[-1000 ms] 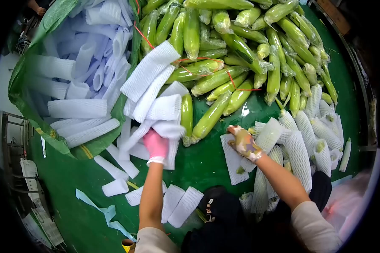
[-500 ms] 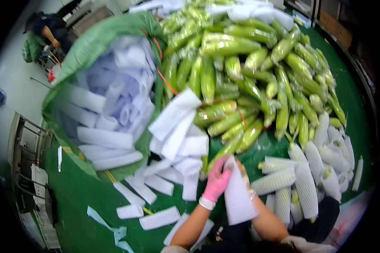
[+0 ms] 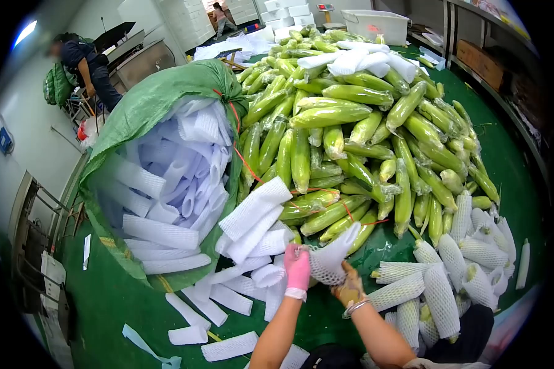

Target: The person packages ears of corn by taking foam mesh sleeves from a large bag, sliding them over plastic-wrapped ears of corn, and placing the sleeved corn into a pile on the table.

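A white foam net sleeve (image 3: 328,261) is stretched between my hands, its wide end pointing up and right. My left hand (image 3: 297,269), in a pink glove, is closed at the sleeve's left end. My right hand (image 3: 351,285), in a stained tan glove, grips its lower right side. Whether anything is inside the sleeve, I cannot tell. Just beyond lies a heap of plastic-wrapped corn cobs (image 3: 329,117). Loose foam sleeves (image 3: 255,215) lie beside my left hand. Right of my right hand are several cobs in foam sleeves (image 3: 440,295).
A green sack (image 3: 148,95) full of foam sleeves lies open at the left. A blue strip (image 3: 148,347) rests on the green floor (image 3: 114,301). At the far left a person (image 3: 89,67) bends over. Metal shelving (image 3: 498,92) runs along the right, with a white bin (image 3: 375,26) at the back.
The foam sleeve has swung from hanging down to pointing up and right. My hands have moved apart, the left one lower and further left. The camera view has tilted up.
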The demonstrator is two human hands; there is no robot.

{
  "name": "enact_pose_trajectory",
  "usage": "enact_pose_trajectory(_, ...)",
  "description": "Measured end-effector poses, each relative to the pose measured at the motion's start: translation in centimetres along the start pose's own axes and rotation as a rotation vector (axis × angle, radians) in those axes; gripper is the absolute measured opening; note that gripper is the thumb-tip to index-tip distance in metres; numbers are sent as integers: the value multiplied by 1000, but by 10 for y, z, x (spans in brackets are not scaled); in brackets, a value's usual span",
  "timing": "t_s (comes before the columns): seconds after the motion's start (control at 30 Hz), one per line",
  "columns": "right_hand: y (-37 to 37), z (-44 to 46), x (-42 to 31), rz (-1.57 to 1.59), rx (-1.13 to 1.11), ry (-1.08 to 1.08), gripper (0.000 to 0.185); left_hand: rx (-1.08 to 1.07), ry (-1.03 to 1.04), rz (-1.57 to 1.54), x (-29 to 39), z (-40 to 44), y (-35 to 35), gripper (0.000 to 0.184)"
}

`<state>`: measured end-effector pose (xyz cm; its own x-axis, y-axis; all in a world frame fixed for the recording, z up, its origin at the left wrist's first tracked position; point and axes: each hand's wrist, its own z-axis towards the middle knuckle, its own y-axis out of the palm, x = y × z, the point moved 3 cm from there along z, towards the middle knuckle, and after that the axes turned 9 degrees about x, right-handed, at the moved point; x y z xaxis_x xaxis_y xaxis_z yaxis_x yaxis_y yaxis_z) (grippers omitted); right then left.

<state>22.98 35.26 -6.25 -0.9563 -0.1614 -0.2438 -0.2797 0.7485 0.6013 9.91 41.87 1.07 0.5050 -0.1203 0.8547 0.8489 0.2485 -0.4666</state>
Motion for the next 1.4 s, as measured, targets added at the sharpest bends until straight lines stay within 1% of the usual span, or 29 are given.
enact_pose_trajectory(0.07, -2, -19, 21, -120, 142, -146, 36, 60, -174, -22, -18, 7, 20, 24)
enact_pose_trajectory(0.13, -39, 13, 47, -286, 11, -354, 38, -113, 79, 371, -50, -5, 34, 27)
enact_pose_trajectory(0.17, -56, 33, 59, -357, -49, -403, 39, -100, 68, 387, -46, -10, 26, 27)
enact_pose_trajectory(0.23, -112, 96, 93, -227, -180, -252, 41, -465, -101, 590, -37, -28, 13, 36)
enact_pose_trajectory(0.27, -182, 179, 132, -80, -262, -78, 42, -528, -50, 613, -42, -38, 7, 39)
enact_pose_trajectory(0.3, -153, 117, 110, -1, -175, -83, 37, -621, -96, 493, -38, -41, 0, 42)
enact_pose_trajectory(0.37, -55, -47, 49, 153, -6, -114, 35, -509, -403, 67, -33, -66, -10, 43)
enact_pose_trajectory(0.47, -81, -93, 19, -561, -24, -575, 28, -537, -889, -378, 21, -110, -38, 38)
enact_pose_trajectory(0.5, -45, -139, -17, -1107, 50, -743, 30, -536, -966, -398, 44, -117, -45, 37)
enact_pose_trajectory(0.57, -24, -144, -47, -1264, 63, -874, 35, -532, -933, -700, 74, -114, -50, 38)
enact_pose_trajectory(0.63, -5, -110, -69, -1353, 109, -821, 39, -438, -910, -714, 88, -93, -36, 31)
enact_pose_trajectory(0.7, 39, -89, -94, -1352, 49, -1055, 39, -308, -747, -709, 64, -68, -8, 27)
enact_pose_trajectory(0.77, 39, -27, -84, -273, -456, -72, 33, -313, -760, -755, 57, -46, 6, 25)
enact_pose_trajectory(0.8, 29, -2, -87, -543, -488, -265, 27, -493, -71, -329, 50, -39, 7, 23)
enact_pose_trajectory(0.83, 21, 10, -83, -671, -527, -526, 23, -313, 586, 81, 41, -36, 3, 22)
enact_pose_trajectory(0.87, 14, 21, -78, -788, -518, -801, 18, -348, 34, -179, 29, -39, 15, 19)
enact_pose_trajectory(0.9, -12, 44, -68, -774, -516, -884, 16, -168, -503, -499, 16, -46, 25, 18)
enact_pose_trajectory(0.93, -39, 69, -57, -761, -510, -967, 14, -56, -625, -558, -11, -58, 36, 18)
enact_pose_trajectory(0.97, -68, 100, -37, -754, -496, -854, 16, -84, -668, -718, 18, -70, 23, 24)
enact_pose_trajectory(1.0, -90, 122, -19, -744, -476, -742, 20, 29, -485, -545, -23, -74, 36, 19)
enact_pose_trajectory(1.03, -110, 147, -4, -651, -270, -708, 24, 132, -301, -365, -63, -74, 56, 23)
enact_pose_trajectory(1.07, -100, 134, -5, -1109, -87, -796, 27, 196, -161, -54, -73, -75, 62, 27)
enact_pose_trajectory(1.1, -91, 123, -5, -1577, 89, -842, 31, 108, -209, -39, -73, -74, 64, 23)
enact_pose_trajectory(1.17, -49, 71, -23, -1544, 251, -939, 36, 74, -180, -66, -36, -62, 52, 15)
enact_pose_trajectory(1.2, -10, 18, -45, -1941, 302, -829, 41, 51, -110, -51, -63, -62, 58, 10)
enact_pose_trajectory(1.27, 4, -32, -59, -2048, -120, -889, 62, -171, -126, -472, -95, -59, 68, 28)
enact_pose_trajectory(1.3, 10, -59, -65, -2065, -338, -909, 73, -210, -528, -868, -72, -69, 67, 36)
enact_pose_trajectory(1.33, 0, -65, -66, -1572, -645, -806, 84, -410, -333, -189, -12, -72, 39, 41)
enact_pose_trajectory(1.4, -10, -107, -79, -1519, -587, -624, 85, -519, -163, -16, 28, -94, 38, 35)
